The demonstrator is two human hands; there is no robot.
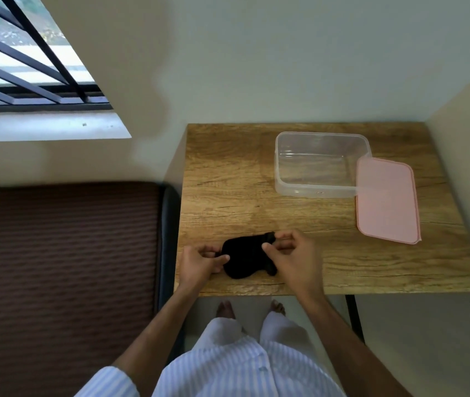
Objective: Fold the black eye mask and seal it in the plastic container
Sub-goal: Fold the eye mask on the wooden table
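The black eye mask (246, 257) lies near the table's (228, 173) front edge. The left hand (199, 263) pinches one end and the right hand (292, 255) pinches the other. Fold it flat, edges matching.

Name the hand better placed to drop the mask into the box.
Right. The right hand already pinches the mask's far end and is on the same side as the open box; the left hand holds the end away from it.
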